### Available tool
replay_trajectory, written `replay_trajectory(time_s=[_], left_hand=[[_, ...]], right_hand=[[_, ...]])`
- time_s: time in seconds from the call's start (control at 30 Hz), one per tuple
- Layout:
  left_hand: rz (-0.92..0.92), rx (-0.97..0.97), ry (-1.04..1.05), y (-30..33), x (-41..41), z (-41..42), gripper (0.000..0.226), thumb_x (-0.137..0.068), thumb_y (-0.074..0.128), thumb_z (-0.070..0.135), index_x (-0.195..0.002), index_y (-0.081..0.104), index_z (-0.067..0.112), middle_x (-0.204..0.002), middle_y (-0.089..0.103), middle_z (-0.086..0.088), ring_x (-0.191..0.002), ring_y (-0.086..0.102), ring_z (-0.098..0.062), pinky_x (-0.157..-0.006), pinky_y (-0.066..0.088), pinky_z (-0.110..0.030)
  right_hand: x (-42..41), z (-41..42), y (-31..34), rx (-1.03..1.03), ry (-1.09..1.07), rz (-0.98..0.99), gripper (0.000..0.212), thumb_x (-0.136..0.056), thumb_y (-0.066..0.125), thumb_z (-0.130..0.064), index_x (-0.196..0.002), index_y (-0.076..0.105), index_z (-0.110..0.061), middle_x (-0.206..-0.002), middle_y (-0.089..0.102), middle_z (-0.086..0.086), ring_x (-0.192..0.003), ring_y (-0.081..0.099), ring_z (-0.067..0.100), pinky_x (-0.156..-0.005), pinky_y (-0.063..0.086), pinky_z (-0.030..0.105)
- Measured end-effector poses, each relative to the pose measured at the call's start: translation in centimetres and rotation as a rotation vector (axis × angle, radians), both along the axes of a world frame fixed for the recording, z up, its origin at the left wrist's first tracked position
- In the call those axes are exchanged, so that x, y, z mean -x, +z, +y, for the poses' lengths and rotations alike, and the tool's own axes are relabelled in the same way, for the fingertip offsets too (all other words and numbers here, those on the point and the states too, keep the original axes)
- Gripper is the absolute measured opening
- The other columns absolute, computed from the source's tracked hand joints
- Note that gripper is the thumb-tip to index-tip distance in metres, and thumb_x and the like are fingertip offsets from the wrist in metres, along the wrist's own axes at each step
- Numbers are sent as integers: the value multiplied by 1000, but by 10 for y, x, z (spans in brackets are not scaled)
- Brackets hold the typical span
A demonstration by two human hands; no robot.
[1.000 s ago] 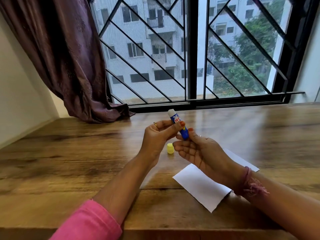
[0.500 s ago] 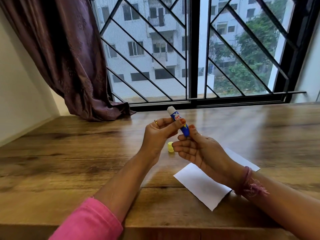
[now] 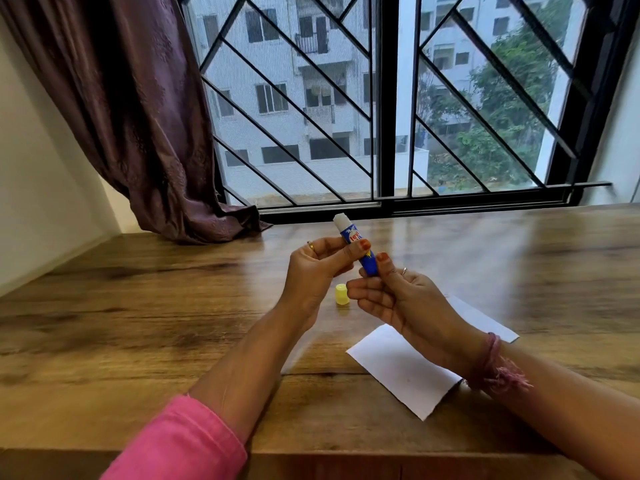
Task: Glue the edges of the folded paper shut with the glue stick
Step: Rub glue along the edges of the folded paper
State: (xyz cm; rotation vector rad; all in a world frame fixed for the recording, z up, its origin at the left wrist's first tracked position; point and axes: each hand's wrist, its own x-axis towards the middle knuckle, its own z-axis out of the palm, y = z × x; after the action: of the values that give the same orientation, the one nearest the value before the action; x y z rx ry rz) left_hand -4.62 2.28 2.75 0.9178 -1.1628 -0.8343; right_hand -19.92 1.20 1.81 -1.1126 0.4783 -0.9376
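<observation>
A blue glue stick [image 3: 351, 235] is held above the table, uncapped, its white glue tip pointing up and away. My left hand [image 3: 317, 271] pinches its middle between thumb and fingers. My right hand [image 3: 398, 296] pinches its lower end with thumb and fingertips. The yellow cap [image 3: 341, 295] stands on the table just below my hands. The folded white paper [image 3: 398, 368] lies flat on the table under my right wrist, partly hidden by it.
The wooden table [image 3: 138, 323] runs to a barred window [image 3: 381, 133] at the back. A purple curtain [image 3: 138, 116] hangs at the back left, its end resting on the table. A white wall borders the left side.
The glue stick and both hands have stayed in place with only slight shifts. The white glue tip looks a little longer than before.
</observation>
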Motion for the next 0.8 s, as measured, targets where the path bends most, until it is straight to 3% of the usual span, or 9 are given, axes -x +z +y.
replay_trajectory(time_s=[0.1, 0.23, 0.37, 0.5, 0.7, 0.8], left_hand=[[2, -4, 8, 0, -1, 0, 34, -60, 82, 35, -87, 74, 16, -87, 75, -3, -84, 69, -15, -76, 51, -27], [8, -7, -9, -1, -1, 0, 33, -63, 82, 32, -89, 74, 14, -93, 75, -12, -94, 69, -28, -86, 53, -36], [1, 4, -14, -1, 0, 0, 33, -60, 83, 33, -87, 74, 17, -91, 75, -8, -92, 70, -22, -80, 53, -30], [10, 11, -18, 0, -2, 0, 38, -56, 85, 38, -87, 75, 16, -88, 75, -5, -86, 69, -18, -76, 52, -26], [11, 8, -13, 0, -2, -1, 45, -57, 84, 37, -91, 73, 9, -87, 75, -7, -86, 68, -20, -80, 52, -31], [8, 11, -13, 0, -3, -1, 45, -57, 83, 36, -92, 72, 9, -87, 75, -5, -85, 69, -17, -77, 52, -27]], right_hand=[[1, 0, 2, -14, -14, -28, 39, -85, 56, -37, -104, 64, -3, -90, 75, 12, -83, 73, 17, -67, 57, 21], [2, 1, 3, 39, -59, -57, 55, -62, 75, -24, -112, 59, -7, -91, 75, 9, -86, 72, 18, -70, 57, 22], [3, 1, 3, 38, -58, -67, 47, -67, 70, -19, -111, 60, -5, -93, 74, 12, -84, 72, 18, -74, 58, 25], [3, 1, 3, 47, -3, -43, 36, -76, 62, -29, -103, 65, -5, -95, 74, 15, -87, 72, 20, -74, 58, 25], [0, 2, 2, 5, 61, 2, 45, -95, 42, -37, -103, 63, 2, -91, 74, 19, -85, 73, 23, -65, 57, 23], [1, 1, 1, -14, 48, -24, 43, -90, 49, -37, -105, 64, 0, -93, 74, 17, -85, 73, 21, -66, 57, 23]])
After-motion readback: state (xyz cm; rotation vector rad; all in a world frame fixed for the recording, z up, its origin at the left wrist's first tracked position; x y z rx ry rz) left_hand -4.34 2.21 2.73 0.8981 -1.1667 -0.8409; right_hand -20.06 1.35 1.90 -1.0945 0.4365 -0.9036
